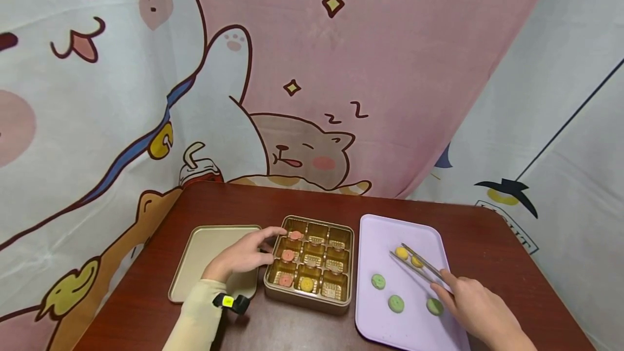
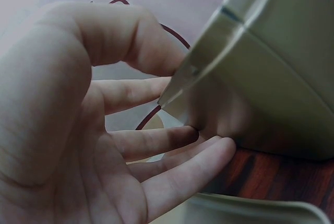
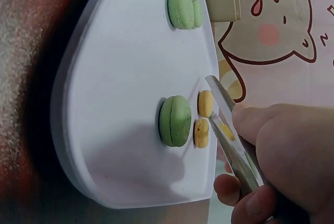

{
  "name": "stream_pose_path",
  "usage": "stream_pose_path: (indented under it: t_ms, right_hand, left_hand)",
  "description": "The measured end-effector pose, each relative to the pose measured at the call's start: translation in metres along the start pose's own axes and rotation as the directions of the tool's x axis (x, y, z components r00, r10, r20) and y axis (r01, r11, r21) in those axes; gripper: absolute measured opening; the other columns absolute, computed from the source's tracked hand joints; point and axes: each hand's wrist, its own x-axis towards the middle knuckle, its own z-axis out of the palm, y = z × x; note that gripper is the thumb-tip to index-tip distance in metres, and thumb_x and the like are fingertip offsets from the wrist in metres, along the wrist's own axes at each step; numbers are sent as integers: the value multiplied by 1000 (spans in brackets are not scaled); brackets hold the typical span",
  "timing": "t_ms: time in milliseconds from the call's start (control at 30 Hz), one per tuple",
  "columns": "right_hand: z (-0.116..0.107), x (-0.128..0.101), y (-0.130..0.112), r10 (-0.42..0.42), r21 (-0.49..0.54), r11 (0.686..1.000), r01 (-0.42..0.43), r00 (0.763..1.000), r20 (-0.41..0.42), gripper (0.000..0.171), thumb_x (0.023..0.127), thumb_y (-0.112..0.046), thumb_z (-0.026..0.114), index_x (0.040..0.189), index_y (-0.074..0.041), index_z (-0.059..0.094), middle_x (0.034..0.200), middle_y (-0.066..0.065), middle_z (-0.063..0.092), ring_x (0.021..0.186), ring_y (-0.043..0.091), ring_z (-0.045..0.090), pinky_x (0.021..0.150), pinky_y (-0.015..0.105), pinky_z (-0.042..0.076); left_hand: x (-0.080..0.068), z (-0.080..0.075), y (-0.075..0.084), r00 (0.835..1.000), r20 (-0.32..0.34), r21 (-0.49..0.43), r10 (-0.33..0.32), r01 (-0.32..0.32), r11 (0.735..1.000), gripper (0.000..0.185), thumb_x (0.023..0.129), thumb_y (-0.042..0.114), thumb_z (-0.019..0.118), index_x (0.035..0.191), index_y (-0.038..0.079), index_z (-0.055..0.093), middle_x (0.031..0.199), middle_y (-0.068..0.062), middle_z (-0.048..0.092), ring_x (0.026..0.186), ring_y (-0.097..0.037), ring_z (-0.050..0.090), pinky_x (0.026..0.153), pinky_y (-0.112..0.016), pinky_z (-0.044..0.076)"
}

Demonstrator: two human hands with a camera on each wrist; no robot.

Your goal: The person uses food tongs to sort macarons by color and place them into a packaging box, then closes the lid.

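A gold tin (image 1: 308, 302) with a nine-compartment insert sits mid-table. Pink macarons (image 1: 288, 255) lie in its left column, and a yellow macaron (image 1: 306, 284) in the near middle compartment. My left hand (image 1: 246, 253) rests on the tin's left side; in the left wrist view, fingertips meet the rim and outer wall (image 2: 271, 104). In my right hand (image 1: 475, 305) I hold metal tongs (image 1: 420, 271) over the lavender tray (image 1: 375, 318). Their spread tips lie around yellow macarons (image 1: 401, 253); whether they touch them, I cannot tell. Green macarons (image 1: 396, 303) lie nearer me on the tray.
A beige tray-like lid (image 1: 205, 242) lies left of the tin, partly under my left forearm. The dark red-brown tabletop (image 1: 492, 253) shows around everything. Behind it hangs a cartoon-printed cloth (image 1: 390, 69).
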Motion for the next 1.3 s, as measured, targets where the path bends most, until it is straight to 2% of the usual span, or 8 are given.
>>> stream_pose_path:
  t_ms: [300, 600, 967, 1300]
  right_hand:
    - [5, -3, -1, -33, 0, 999, 33, 999, -4, 69, 95, -54, 70, 133, 4, 66, 98, 11, 72, 75, 20, 55, 65, 43, 54]
    - [9, -3, -4, -40, 10, 999, 40, 999, -9, 55, 96, -45, 73, 129, -1, 70, 95, 7, 73, 74, 19, 55, 62, 39, 50]
    - [12, -5, -3, -68, -1, 998, 68, 997, -26, 54, 97, -45, 73, 130, -2, 70, 99, 7, 73, 78, 18, 59, 66, 46, 56]
    - [19, -6, -1, -48, 13, 999, 48, 999, -3, 63, 96, -51, 71, 133, 0, 68, 110, 14, 75, 86, 21, 66, 78, 57, 59]
  left_hand:
    - [0, 0, 0, 1000, -3, 5, 3, -3, 1000, 66, 89, 1, 67, 153, 8, 50, 154, -15, 52, 113, -29, 67, 87, -43, 55]
    - [0, -1, 0, 1000, -5, 20, 23, -23, 1000, 68, 89, 1, 67, 154, 7, 49, 153, -14, 54, 111, -27, 67, 86, -41, 55]
    - [0, 0, 1, 1000, -6, 7, 9, -9, 1000, 67, 89, 1, 67, 153, 8, 50, 154, -15, 52, 111, -27, 66, 86, -42, 55]
    - [-1, 0, 2, 1000, -3, 2, -5, 5, 1000, 66, 89, 1, 66, 153, 8, 50, 154, -16, 51, 112, -29, 67, 85, -42, 55]
